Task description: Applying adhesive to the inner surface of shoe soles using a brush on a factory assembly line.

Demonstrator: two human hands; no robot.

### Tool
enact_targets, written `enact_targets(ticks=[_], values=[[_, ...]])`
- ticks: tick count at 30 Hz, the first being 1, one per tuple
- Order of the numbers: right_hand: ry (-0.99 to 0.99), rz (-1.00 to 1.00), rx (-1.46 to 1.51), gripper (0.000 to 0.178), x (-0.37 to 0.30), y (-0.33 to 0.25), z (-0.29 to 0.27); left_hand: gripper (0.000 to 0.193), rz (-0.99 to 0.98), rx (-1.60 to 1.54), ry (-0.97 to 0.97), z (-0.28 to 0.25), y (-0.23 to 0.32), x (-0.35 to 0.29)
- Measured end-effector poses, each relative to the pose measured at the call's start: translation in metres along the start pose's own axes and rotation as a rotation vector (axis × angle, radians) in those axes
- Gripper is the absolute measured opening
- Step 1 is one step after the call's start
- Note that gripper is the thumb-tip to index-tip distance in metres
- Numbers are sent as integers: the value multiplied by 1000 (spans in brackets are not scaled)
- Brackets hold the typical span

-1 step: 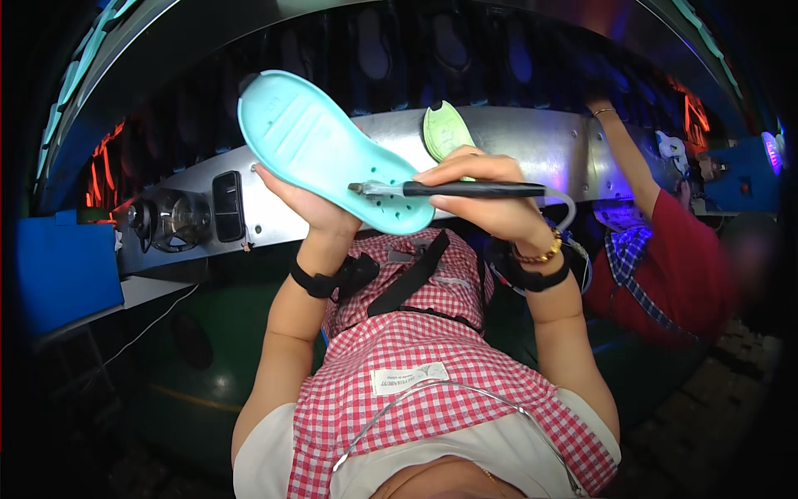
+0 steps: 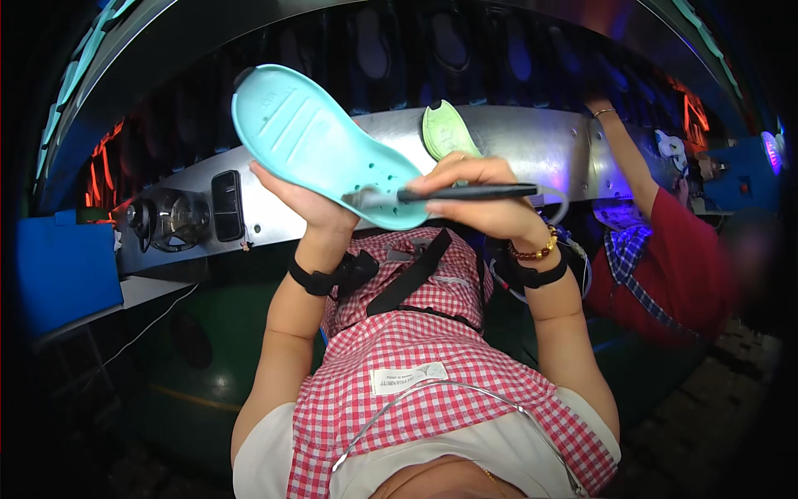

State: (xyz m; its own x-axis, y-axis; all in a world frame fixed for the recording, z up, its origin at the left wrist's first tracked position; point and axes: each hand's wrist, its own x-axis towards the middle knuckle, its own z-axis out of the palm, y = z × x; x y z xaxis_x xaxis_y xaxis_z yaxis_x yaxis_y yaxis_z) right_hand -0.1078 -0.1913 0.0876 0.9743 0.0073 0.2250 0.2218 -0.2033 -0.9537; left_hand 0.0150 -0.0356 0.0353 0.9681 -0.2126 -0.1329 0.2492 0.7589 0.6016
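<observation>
A light-blue shoe sole (image 2: 312, 133) is held up over the metal bench, tilted, its wide rounded end at the upper left. My left hand (image 2: 312, 198) supports it from below, and most of the fingers are hidden behind it. Between the fingers and thumb of my right hand (image 2: 482, 195) is a black-handled brush (image 2: 474, 192) with a pale tube at its back end. Its blurred bristles lie over the sole's lower part, among several small holes. Just beyond my right hand, a light-green sole (image 2: 446, 131) rests on the bench, partly hidden.
The metal bench (image 2: 524, 141) runs across in front of me, with dark shoe-shaped forms behind it. At left are a black tray (image 2: 227, 205), a clear jar (image 2: 179, 220) and a blue box (image 2: 66, 274). A co-worker in a red sleeve (image 2: 682, 258) reaches in at right.
The blue sole has shifted slightly up and left with my left hand. The brush has moved a little over the sole, and its bristles now look blurred.
</observation>
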Motion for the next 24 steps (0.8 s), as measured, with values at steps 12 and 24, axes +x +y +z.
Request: enact_targets(ticks=[12,24], values=[[-102,39,320,20,-7,22,-4,87,-77,-122,-363,4,23,1],[-37,258,322,20,-12,-8,3,48,-646,-200,-538,-14,7,-17]])
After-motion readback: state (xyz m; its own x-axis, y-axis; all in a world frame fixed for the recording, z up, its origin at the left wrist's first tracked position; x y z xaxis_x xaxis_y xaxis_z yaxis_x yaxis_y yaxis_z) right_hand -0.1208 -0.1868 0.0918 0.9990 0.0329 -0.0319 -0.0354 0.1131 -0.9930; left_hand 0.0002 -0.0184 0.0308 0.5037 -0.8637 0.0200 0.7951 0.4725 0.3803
